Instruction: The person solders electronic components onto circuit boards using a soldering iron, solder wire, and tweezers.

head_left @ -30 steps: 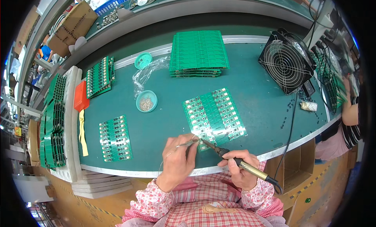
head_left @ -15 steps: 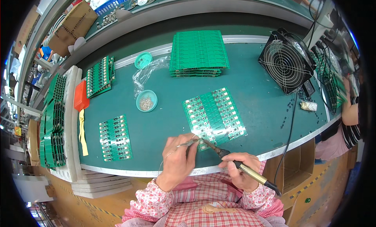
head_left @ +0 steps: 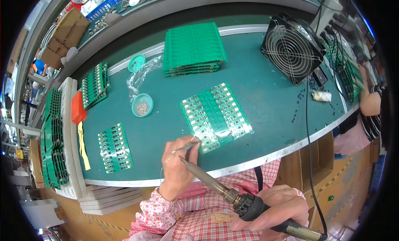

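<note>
My left hand (head_left: pixel 178 168) is closed on metal tweezers (head_left: pixel 187 146) at the near left corner of a green circuit board (head_left: pixel 214 112). A thin wire, which looks like solder, loops beside its fingers. My right hand (head_left: pixel 280 205) grips a soldering iron (head_left: pixel 245 204) by its dark grip, out past the table's near edge. The iron is raised off the board and slants up to the left. Its tip appears in front of my left hand; whether they touch I cannot tell. The board lies flat, with rows of small white and black parts.
A stack of green boards (head_left: pixel 193 45) stands at the back, a black fan (head_left: pixel 291 54) at the right. Turquoise dishes (head_left: pixel 142 105), a smaller board (head_left: pixel 115 149) and a red box (head_left: pixel 77 108) lie leftward. A cable (head_left: pixel 308 137) crosses the table's edge (head_left: pixel 249 162). Another person's arm (head_left: pixel 370 101) shows far right.
My right hand has drawn the soldering iron away from the board, back and up toward me. My left hand stays at the board's corner with the tweezers. The whole view has shifted slightly.
</note>
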The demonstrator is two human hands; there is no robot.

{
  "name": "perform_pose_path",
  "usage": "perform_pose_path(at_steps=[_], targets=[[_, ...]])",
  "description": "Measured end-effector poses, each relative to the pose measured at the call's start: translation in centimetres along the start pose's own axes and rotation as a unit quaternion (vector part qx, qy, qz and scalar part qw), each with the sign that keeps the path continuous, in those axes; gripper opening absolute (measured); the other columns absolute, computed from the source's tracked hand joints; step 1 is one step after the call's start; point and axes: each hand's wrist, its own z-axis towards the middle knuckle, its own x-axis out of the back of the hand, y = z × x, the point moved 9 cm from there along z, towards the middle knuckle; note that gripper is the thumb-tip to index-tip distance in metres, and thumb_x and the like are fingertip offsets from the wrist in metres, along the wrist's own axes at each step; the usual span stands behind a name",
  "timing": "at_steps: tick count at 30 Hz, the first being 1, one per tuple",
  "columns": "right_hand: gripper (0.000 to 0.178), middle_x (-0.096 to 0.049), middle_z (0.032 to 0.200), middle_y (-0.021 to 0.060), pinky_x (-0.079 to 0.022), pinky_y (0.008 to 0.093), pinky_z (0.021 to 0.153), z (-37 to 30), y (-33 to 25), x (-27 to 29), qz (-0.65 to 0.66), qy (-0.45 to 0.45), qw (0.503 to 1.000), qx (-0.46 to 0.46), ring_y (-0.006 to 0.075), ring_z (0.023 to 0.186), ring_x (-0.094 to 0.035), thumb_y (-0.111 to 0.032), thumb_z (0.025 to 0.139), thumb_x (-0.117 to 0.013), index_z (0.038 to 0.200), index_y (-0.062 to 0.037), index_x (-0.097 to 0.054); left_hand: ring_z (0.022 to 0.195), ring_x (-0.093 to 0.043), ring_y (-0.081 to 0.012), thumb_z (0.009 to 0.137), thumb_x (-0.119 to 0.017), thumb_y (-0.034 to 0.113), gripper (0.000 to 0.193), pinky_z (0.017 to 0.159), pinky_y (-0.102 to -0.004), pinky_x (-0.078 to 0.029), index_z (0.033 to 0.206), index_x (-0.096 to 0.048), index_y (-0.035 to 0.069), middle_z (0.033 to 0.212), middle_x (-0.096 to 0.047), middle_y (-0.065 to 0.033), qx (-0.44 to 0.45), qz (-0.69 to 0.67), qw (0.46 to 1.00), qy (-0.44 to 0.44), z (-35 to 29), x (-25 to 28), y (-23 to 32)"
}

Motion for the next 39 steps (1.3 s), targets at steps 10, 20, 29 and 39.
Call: perform_pose_path(at_steps=[10, 20, 29, 39], targets=[[0.041, -0.07, 0.081, 0.0095, -0.055, 0.0308, 0.066, 1.7, -0.4, 1.0, -0.065, -0.01, 0.995, 0.08, 0.0192, 0.073, -0.07, -0.028, 0.087, -0.077, 0.111, -0.002, -0.057, 0.083, -0.065, -0.0285, 0.082, -0.072, -0.004, 0.021, 0.075, -0.0366, -0.048, 0.102, -0.068, 0.004, 0.1, -0.071, -0.0083, -0.006, -0.005, 1.0, 0.018, 0.2, -0.3, -0.2], [0.051, -0.069, 0.094, 0.0124, -0.053, 0.0351, 0.073, 0.6, 8.3, 2.6, -0.398, 0.107, 0.911, 0.022, 0.0267, 0.081, -0.068, -0.003, 0.074, -0.084, 0.118, -0.0027, -0.058, 0.086, -0.069, -0.0181, 0.095, -0.065, 0.001, 0.01, 0.078, -0.0297, -0.052, 0.105, -0.065, 0.0, 0.095, -0.069, -0.0098, 0.102, -0.032, 0.994, 0.02, -0.3, 2.0, -2.6], [0.05, -0.066, 0.093, 0.0074, -0.045, 0.0387, 0.073, 1.5, 10.1, 1.3, -0.486, 0.048, 0.872, 0.036, 0.027, 0.083, -0.059, 0.006, 0.072, -0.077, 0.118, -0.0069, -0.063, 0.083, -0.07, -0.0162, 0.095, -0.065, 0.002, 0.011, 0.077, -0.0287, -0.053, 0.105, -0.062, -0.002, 0.091, -0.071, -0.0094, 0.139, -0.036, 0.989, 0.04, -0.2, 2.3, -4.5], [0.039, -0.06, 0.084, 0.0018, -0.042, 0.0358, 0.071, 2.6, 10.5, -1.2, -0.585, -0.092, 0.802, 0.073, 0.0199, 0.085, -0.056, -0.006, 0.077, -0.067, 0.115, -0.0106, -0.066, 0.084, -0.071, -0.0154, 0.095, -0.065, 0.001, 0.012, 0.076, -0.0278, -0.053, 0.106, -0.062, -0.002, 0.092, -0.071, -0.009, 0.134, -0.056, 0.988, 0.056, -0.3, 2.3, -4.9]])
